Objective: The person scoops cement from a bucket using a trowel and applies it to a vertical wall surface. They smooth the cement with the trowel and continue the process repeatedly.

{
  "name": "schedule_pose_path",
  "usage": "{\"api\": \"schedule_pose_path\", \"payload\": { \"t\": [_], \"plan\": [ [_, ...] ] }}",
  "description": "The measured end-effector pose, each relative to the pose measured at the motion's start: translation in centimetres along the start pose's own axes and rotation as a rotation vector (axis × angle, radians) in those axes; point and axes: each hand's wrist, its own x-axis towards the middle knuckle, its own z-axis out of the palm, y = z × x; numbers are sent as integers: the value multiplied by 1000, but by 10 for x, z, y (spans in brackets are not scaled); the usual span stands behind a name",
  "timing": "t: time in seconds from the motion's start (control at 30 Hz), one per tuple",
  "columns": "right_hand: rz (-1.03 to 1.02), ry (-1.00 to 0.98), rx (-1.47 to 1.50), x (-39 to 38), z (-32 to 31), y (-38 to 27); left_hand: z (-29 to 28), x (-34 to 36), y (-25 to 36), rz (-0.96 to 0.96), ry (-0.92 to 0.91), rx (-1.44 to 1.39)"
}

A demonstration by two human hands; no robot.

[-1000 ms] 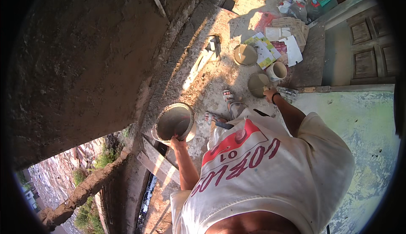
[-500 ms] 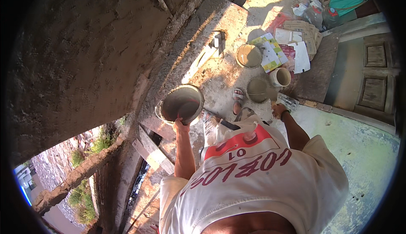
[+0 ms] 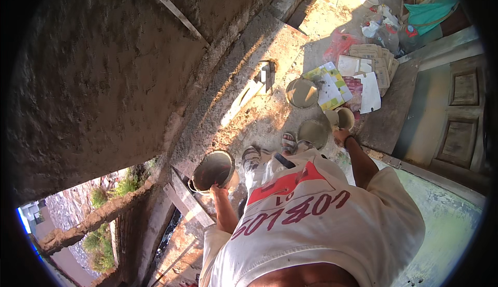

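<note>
My left hand [image 3: 219, 189] grips the near rim of a dark bucket [image 3: 211, 167], which is tilted with its mouth showing and wet grey residue inside. The bucket is on my left, beside my sandalled feet. My right hand [image 3: 341, 136] is closed, close to a pale tub [image 3: 345, 119] and a small pale rounded thing [image 3: 331, 118]. What its fingers hold, if anything, I cannot make out. In front of my feet sits a round container of grey mix [image 3: 313, 133]. A second round container [image 3: 302, 93] stands farther off.
Cardboard and papers [image 3: 369, 87] lie beyond the containers. Plastic bags [image 3: 383, 32] are heaped behind them. On the left rises a rough grey wall [image 3: 104, 79]; a wooden door [image 3: 459, 108] is at the right. Boards [image 3: 241, 100] lie on the ground ahead.
The left hand and bucket have moved down toward my body, and the bucket looks smaller. My right hand has come up against the pale tub, with the small rounded thing now visible beside it.
</note>
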Motion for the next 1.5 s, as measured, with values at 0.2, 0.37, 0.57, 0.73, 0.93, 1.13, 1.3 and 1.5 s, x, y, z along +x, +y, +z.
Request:
{"api": "schedule_pose_path", "payload": {
  "t": [0.2, 0.37, 0.57, 0.73, 0.93, 1.13, 1.3, 1.5],
  "plan": [
    [108, 67, 202, 40, -19, 22, 9, 9, 5, 62, -263, 148],
    [220, 0, 307, -8, 13, 14, 5, 80, 34, 257, -631, 591],
    [94, -148, 204, 1, 26, 47, 109, 99, 47, 88, -364, 683],
    [244, 203, 173, -42, 38, 42, 189, 70, 47, -16, -81, 444],
    [200, 221, 249, -46, 22, 35, 221, 109, 40, -81, -301, 311],
    [72, 251, 141, -78, 25, 12, 212, 115, 37, -75, -403, 391],
    [110, 307, 265, -95, 34, 25, 200, 108, 35, -124, -434, 540],
    [234, 325, 119, -95, 43, 2, 181, 104, 48, -117, -376, 562]
  ]
}}
